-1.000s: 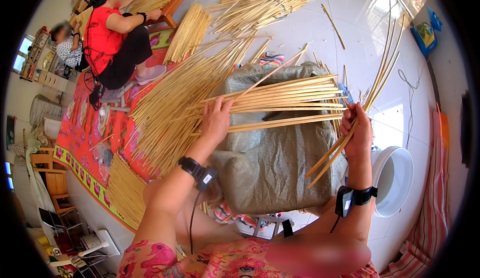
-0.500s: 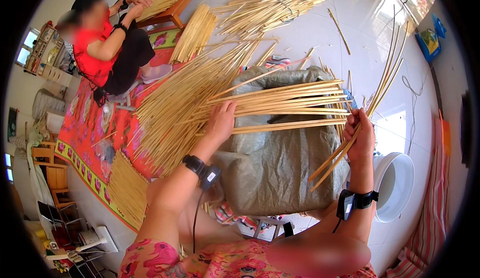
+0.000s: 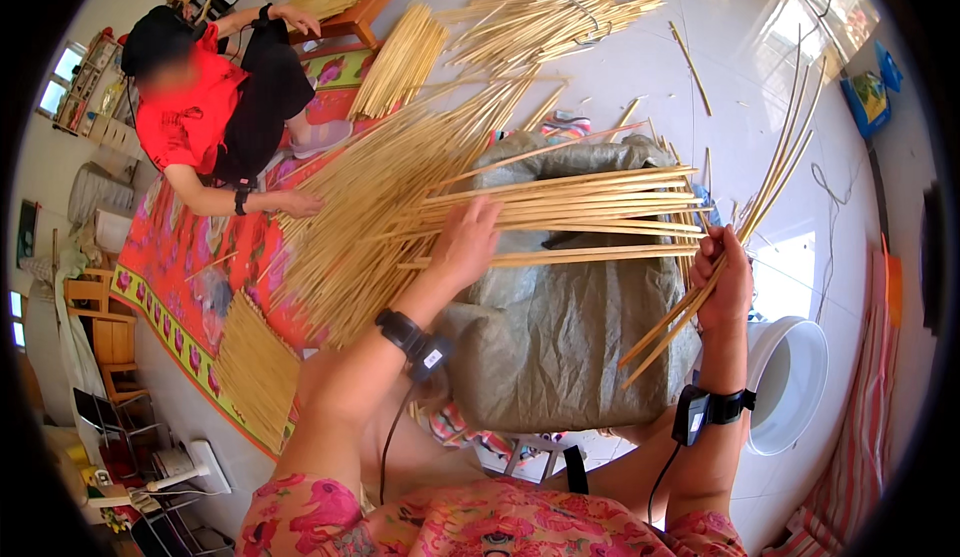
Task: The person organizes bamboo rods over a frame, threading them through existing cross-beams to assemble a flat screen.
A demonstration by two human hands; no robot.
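Observation:
My right hand (image 3: 724, 279) is closed round a few long pale stalks (image 3: 780, 172), which rise to the upper right; their short ends poke out at the lower left. My left hand (image 3: 466, 241) lies with fingers stretched out over a spread of straw-coloured stalks (image 3: 590, 197). These stalks lie across a grey-green woven sheet (image 3: 560, 357) draped over something in front of me. To the left, a wide fan of loose stalks (image 3: 370, 197) reaches under my left hand's side. What lies beneath my left palm is hidden.
Another person in a red shirt (image 3: 205, 107) sits at the far left, one hand (image 3: 298, 204) at the fan's edge. A red floral mat (image 3: 165, 247) covers the left floor. More stalk bundles (image 3: 560, 27) lie beyond. A white bucket (image 3: 790, 387) stands right of my right forearm.
My left hand has slid slightly right along the stalks. My right hand keeps its grip on its stalks. The other person has lowered one arm from the table to the fan of stalks.

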